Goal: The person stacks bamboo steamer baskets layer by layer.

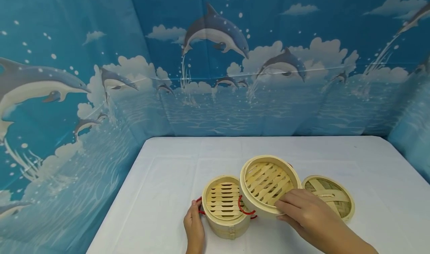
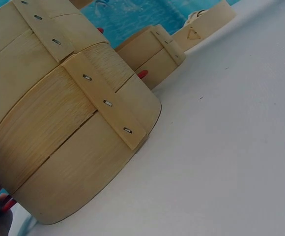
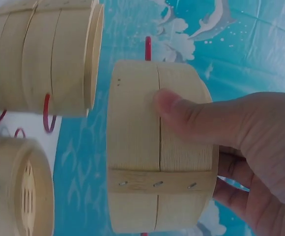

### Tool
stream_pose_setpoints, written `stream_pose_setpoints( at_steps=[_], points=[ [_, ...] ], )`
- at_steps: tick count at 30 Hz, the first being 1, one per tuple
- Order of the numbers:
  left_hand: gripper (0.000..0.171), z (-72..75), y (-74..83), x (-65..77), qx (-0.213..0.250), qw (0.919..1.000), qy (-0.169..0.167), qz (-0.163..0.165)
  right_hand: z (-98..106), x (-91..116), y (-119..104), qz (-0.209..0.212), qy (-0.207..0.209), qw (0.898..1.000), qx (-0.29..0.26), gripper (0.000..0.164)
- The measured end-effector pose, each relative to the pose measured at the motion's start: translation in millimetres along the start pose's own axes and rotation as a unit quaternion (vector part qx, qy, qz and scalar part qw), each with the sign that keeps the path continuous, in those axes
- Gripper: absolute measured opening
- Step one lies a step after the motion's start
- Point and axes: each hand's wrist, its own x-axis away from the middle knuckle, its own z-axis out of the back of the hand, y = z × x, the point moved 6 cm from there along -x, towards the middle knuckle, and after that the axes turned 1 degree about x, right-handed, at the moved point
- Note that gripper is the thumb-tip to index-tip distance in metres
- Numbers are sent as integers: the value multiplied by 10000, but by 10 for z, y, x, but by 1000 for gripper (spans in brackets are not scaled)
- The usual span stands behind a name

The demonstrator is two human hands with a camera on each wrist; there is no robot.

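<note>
I saw right hand (image 1: 307, 213) pinch raised, tilted basket (image 1: 268, 183) by near-right wall, just right of stack (image 1: 223, 209), short of table's (image 1: 168, 179) far edge. Left hand (image 1: 195, 224) was nearer stack, at red handle (image 2: 8, 204); couldn't tell if fingers gripped.

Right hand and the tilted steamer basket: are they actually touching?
Touching. The right wrist view shows the thumb of the right hand lying flat against the outer wall of the tilted steamer basket.
</note>
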Motion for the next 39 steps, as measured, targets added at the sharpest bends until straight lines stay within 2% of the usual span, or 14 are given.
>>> stream_pose_setpoints(
  at_steps=[4, 8, 12, 14, 21, 27, 39],
  points=[
    [46, 4, 10, 0, -22, 10000, 16, -73, -151, -82, -22, 7, -107, 9999, -111, 42],
    [45, 4, 22, 4, -13, 9999, 15, -122, -281, -142, -55, 45, -224, 9996, -143, 16],
    [45, 4, 34, 10, -15, 9999, 17, -117, -366, -200, -119, 128, -182, 9996, -197, 33],
    [45, 6, 39, 11, -20, 9999, 25, -115, -397, -235, -153, 192, -113, 9995, -240, 36],
    [45, 7, 41, 6, -12, 10000, -7, -96, -496, -336, -255, 343, -71, 9992, -204, 33],
    [45, 10, 5, 5, -94, 9999, 63, 84, -559, -397, -318, 326, -179, 9992, -139, 30],
    [45, 9, 10, 9, 155, 9996, 78, 229, -657, -522, -407, 327, -310, 9990, -34, 27]
  ],
)
